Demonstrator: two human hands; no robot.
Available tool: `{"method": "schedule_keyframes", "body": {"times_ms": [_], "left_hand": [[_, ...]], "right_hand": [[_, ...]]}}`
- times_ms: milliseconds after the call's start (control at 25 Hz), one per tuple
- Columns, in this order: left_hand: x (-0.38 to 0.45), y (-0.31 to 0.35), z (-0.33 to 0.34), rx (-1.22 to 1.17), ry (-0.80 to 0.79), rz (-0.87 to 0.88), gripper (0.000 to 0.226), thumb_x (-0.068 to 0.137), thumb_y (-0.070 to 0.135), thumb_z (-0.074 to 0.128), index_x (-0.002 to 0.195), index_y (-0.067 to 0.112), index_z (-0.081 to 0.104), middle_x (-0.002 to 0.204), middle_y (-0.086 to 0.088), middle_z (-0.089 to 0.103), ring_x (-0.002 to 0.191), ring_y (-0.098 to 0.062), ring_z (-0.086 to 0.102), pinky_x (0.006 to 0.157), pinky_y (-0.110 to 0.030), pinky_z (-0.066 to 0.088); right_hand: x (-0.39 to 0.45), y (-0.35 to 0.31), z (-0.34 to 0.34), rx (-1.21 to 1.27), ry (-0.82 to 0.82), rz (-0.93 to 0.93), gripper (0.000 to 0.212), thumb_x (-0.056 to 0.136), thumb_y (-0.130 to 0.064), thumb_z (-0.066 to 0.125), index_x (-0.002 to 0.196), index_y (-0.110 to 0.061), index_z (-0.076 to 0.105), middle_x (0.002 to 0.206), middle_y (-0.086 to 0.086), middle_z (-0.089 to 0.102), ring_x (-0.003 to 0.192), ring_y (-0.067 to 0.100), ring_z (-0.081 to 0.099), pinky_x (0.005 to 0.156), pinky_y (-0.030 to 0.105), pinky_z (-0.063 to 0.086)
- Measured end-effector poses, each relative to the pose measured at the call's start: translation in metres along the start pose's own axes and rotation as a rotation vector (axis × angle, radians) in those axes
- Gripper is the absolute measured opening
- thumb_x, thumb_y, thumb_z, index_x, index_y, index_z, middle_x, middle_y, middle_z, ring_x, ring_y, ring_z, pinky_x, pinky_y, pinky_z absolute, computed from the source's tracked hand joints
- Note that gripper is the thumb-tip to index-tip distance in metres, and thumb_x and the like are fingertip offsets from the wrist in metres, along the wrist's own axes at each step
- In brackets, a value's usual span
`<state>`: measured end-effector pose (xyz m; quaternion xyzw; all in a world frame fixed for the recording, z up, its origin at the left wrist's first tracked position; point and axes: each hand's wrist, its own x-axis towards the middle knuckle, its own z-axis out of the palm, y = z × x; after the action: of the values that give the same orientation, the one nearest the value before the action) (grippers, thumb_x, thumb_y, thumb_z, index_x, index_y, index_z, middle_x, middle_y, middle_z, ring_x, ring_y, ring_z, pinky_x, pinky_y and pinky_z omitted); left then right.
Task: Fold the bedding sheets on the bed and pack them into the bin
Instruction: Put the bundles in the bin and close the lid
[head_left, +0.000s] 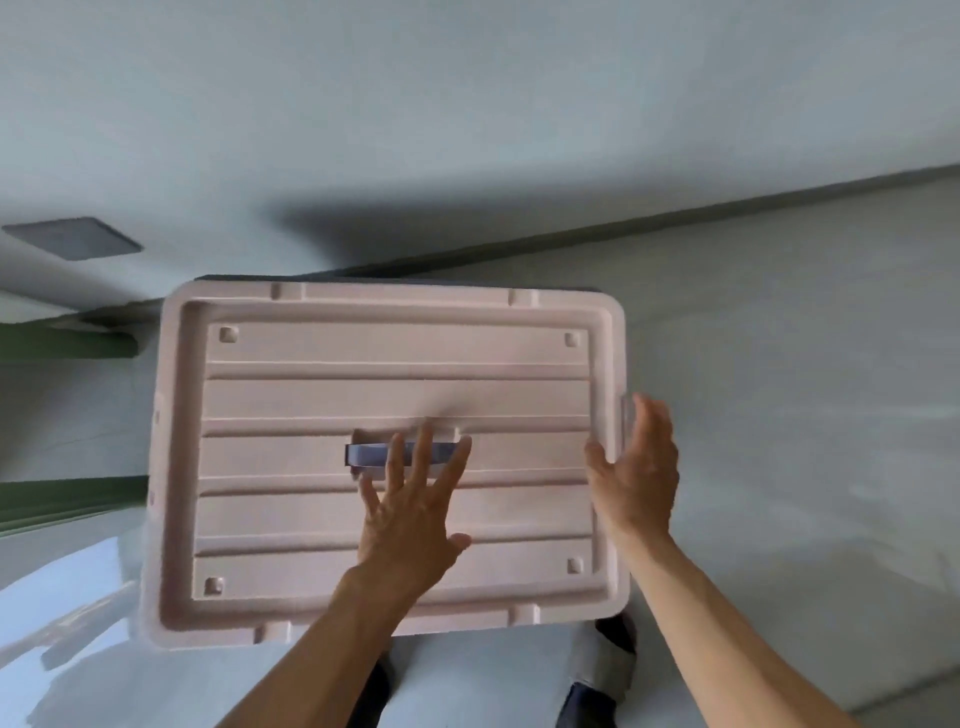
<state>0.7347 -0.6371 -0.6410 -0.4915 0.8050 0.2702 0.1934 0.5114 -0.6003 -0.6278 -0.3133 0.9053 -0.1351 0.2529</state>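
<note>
Bin lid: pink, ribbed, filling the frame's centre, closed over the bin.
Handle: dark, recessed mid-lid.
Left hand: flat on the lid, fingers spread, fingertips over the handle.
Right hand: fingers straight at the lid's right edge, perhaps touching a clear latch.
Floor: grey, right.

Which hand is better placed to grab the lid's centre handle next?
Left. The left hand already lies flat on the pink lid, fingers over the blue handle. The right hand is at the lid's right edge.
</note>
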Motion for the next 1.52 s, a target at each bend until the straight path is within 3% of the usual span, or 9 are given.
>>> {"method": "schedule_keyframes", "body": {"times_ms": [80, 200, 400, 560, 640, 720, 840, 1040, 1520], "left_hand": [[0.018, 0.028, 0.019, 0.098, -0.017, 0.002, 0.126, 0.067, 0.073, 0.069, 0.148, 0.043, -0.024, 0.157, -0.007, -0.032, 0.142, -0.050, -0.021, 0.108, -0.066, 0.027], [0.022, 0.029, 0.036, 0.117, 0.099, 0.024, 0.136, 0.045, 0.073, 0.081, 0.154, 0.039, 0.007, 0.164, -0.011, 0.002, 0.144, -0.054, 0.001, 0.091, -0.071, 0.041], [0.025, 0.028, 0.036, 0.117, 0.136, 0.051, 0.133, 0.047, 0.069, 0.083, 0.153, 0.043, 0.007, 0.164, -0.008, -0.001, 0.147, -0.047, -0.005, 0.093, -0.075, 0.036], [0.024, 0.047, 0.033, 0.178, 0.065, -0.006, 0.134, 0.047, 0.071, 0.081, 0.153, 0.041, 0.006, 0.164, -0.010, -0.002, 0.146, -0.050, -0.003, 0.083, -0.069, 0.048], [0.021, 0.041, 0.030, 0.185, 0.064, -0.001, 0.133, 0.046, 0.072, 0.082, 0.154, 0.041, 0.009, 0.164, -0.009, 0.001, 0.146, -0.049, 0.003, 0.076, -0.064, 0.053], [0.020, 0.033, 0.028, 0.153, 0.057, -0.001, 0.133, 0.047, 0.070, 0.082, 0.153, 0.043, 0.008, 0.165, -0.006, -0.003, 0.147, -0.046, 0.000, 0.075, -0.063, 0.055], [0.017, 0.027, 0.024, 0.130, 0.049, -0.009, 0.133, 0.048, 0.067, 0.084, 0.153, 0.044, 0.007, 0.165, -0.004, -0.005, 0.148, -0.043, -0.002, 0.079, -0.066, 0.052], [0.012, 0.017, 0.022, 0.112, 0.060, 0.002, 0.132, 0.049, 0.060, 0.088, 0.153, 0.046, 0.007, 0.165, 0.000, -0.006, 0.149, -0.040, -0.005, 0.082, -0.066, 0.049], [0.026, 0.022, 0.023, 0.084, 0.101, 0.047, 0.133, 0.051, 0.056, 0.089, 0.154, 0.043, 0.007, 0.165, -0.003, -0.003, 0.149, -0.038, 0.000, 0.094, -0.069, 0.042]], "right_hand": [[0.018, 0.062, -0.018, 0.136, -0.205, 0.293, 0.062, 0.092, -0.050, 0.060, 0.143, -0.021, 0.041, 0.144, 0.004, 0.048, 0.125, 0.028, 0.052, 0.098, 0.036, 0.044], [0.015, 0.094, -0.004, 0.343, -0.297, 0.162, 0.035, 0.094, -0.059, 0.043, 0.082, -0.029, 0.057, 0.079, -0.010, 0.060, 0.070, 0.009, 0.055, 0.066, 0.025, 0.042], [0.029, 0.099, 0.016, 0.275, -0.283, 0.059, 0.056, 0.095, -0.050, 0.053, 0.145, -0.029, 0.042, 0.159, 0.000, 0.027, 0.139, 0.025, 0.036, 0.109, 0.043, 0.039], [0.041, 0.113, -0.002, 0.770, -0.511, 0.249, 0.071, 0.087, -0.041, 0.072, 0.147, -0.039, 0.034, 0.142, -0.017, 0.042, 0.127, 0.003, 0.043, 0.095, 0.019, 0.038], [0.041, 0.120, -0.009, 0.704, -0.531, 0.258, 0.045, 0.084, -0.043, 0.074, 0.124, -0.039, 0.056, 0.134, -0.013, 0.050, 0.122, 0.006, 0.051, 0.085, 0.015, 0.044], [0.044, 0.119, -0.008, 0.461, -0.492, 0.158, 0.021, 0.087, -0.045, 0.070, 0.104, -0.032, 0.067, 0.136, -0.008, 0.049, 0.128, 0.016, 0.048, 0.092, 0.022, 0.046], [0.033, 0.113, 0.004, 0.169, -0.386, -0.054, 0.056, 0.091, -0.065, 0.049, 0.121, -0.021, 0.066, 0.144, 0.000, 0.047, 0.126, 0.026, 0.050, 0.098, 0.038, 0.046], [0.014, 0.103, 0.013, 0.302, -0.253, 0.010, 0.057, 0.091, -0.063, 0.049, 0.122, -0.016, 0.063, 0.093, -0.002, 0.069, 0.083, 0.017, 0.063, 0.074, 0.028, 0.050], [0.022, 0.098, 0.010, 0.526, -0.188, 0.071, 0.019, 0.091, -0.041, 0.066, 0.085, -0.022, 0.065, 0.074, -0.005, 0.068, 0.072, 0.015, 0.064, 0.063, 0.035, 0.054]]}}
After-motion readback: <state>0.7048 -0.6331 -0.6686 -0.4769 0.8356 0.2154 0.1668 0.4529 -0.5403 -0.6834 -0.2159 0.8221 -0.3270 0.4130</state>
